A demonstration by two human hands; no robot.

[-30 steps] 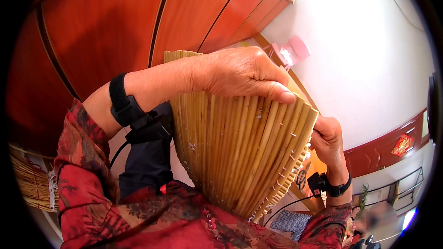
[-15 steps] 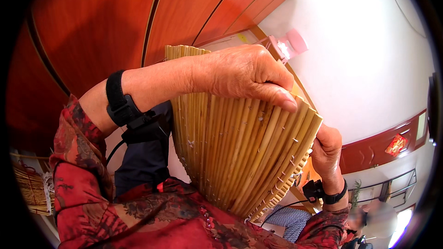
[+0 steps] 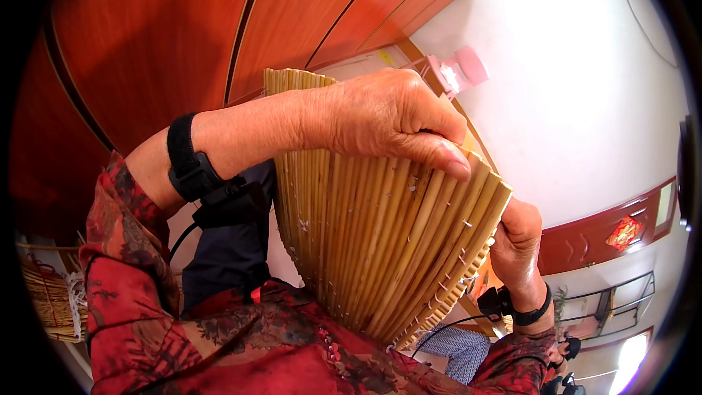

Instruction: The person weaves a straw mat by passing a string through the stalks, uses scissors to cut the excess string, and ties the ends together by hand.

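Fingers (image 3: 442, 118) of the left hand (image 3: 395, 113) bend over the upper edge of one mat (image 3: 373, 234), gripping it, the thumb (image 3: 450, 161) pressed on its near face. Those of the right hand (image 3: 518, 241) pass out of sight behind its right edge, so whether they grip cannot be told.

Largest is one red-orange cabinet (image 3: 161, 29), beyond and left of the left fingers; one white wall (image 3: 556, 88) rises to their right. One red patterned shirt (image 3: 241, 351) spreads below both sets of fingers. The mat slants down from the left fingers toward it, bowed and fanning wide. Its stalks are straw-yellow, glossy and faintly blotched with brown, well over a dozen, too tightly packed to count exactly; their ends make a ribbed border.

One dark red door (image 3: 578, 249) stands right of the right fingers, one straw bundle (image 3: 47, 285) far left of the left ones, one pink chair (image 3: 468, 66) beyond them. Two black straps (image 3: 183, 153) circle the arms, one behind each hand's fingers. One red ornament (image 3: 624, 233) marks the door. Smallest, white stitches (image 3: 466, 224) dot the mat below the thumb, too small to number.
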